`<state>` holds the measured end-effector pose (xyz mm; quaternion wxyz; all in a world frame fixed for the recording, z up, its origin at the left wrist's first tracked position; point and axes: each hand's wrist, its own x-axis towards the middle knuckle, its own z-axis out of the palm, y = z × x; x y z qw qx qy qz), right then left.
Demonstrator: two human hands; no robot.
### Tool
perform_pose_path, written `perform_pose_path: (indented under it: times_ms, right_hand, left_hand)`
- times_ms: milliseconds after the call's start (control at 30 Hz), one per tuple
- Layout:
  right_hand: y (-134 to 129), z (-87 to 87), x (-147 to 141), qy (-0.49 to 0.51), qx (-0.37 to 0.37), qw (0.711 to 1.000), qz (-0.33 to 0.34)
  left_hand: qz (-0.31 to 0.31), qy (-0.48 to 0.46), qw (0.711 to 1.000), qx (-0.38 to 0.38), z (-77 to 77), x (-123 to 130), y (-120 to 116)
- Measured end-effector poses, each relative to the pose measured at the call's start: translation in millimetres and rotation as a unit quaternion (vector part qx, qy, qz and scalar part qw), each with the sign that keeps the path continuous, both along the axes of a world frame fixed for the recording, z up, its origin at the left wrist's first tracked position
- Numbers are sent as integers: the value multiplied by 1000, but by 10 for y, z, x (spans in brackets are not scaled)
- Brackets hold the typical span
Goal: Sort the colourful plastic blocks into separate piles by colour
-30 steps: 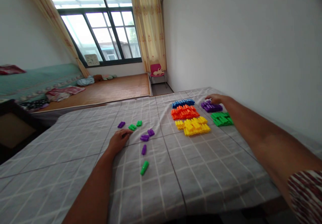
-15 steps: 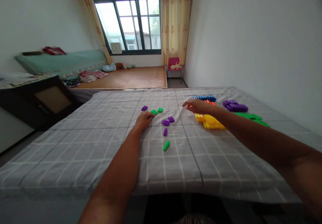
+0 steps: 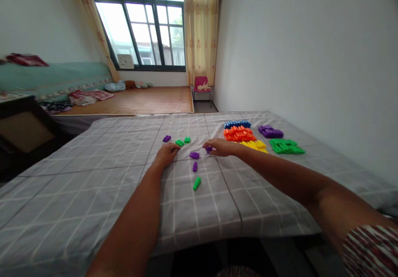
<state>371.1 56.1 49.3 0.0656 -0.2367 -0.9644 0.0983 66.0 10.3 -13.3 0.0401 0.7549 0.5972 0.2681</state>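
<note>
My right hand (image 3: pixel 219 147) is over the middle of the cloth-covered table, its thumb and fingers closed around a small purple plastic piece (image 3: pixel 208 149). My left hand (image 3: pixel 166 154) rests on the cloth, fingers stretched out and apart, with the tips beside a small green piece (image 3: pixel 179 143). Just beyond lies another green piece (image 3: pixel 187 139), and a purple one (image 3: pixel 167 138) sits farther left. Between my hands is a purple piece (image 3: pixel 194 155). Nearer to me lie a single purple piece (image 3: pixel 195 166) and a single green piece (image 3: pixel 197 183).
On the right are sorted heaps of similar pieces: blue (image 3: pixel 237 124), orange (image 3: pixel 239 134), yellow (image 3: pixel 255 145), purple (image 3: pixel 270 131) and green (image 3: pixel 286 146). A grey checked cloth (image 3: pixel 124 177) covers the table. Behind it stand a bed platform (image 3: pixel 149 98) and a pink chair (image 3: pixel 201 82).
My right hand has come left from beside the heaps and closed on a purple piece. My left hand stays by the green pieces. The camera has turned slightly right.
</note>
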Motion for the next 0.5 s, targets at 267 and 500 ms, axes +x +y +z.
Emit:
perform_pose_path:
  times_ms: [267,500]
  right_hand:
    - [558,367,1647,62,42,959,-274]
    - [705,332,2987,71,52,880,-466]
  left_hand:
    - [-12,-6,1000,-6,69,-30,-30]
    - [10,-10,1000,-24,64,-86,3]
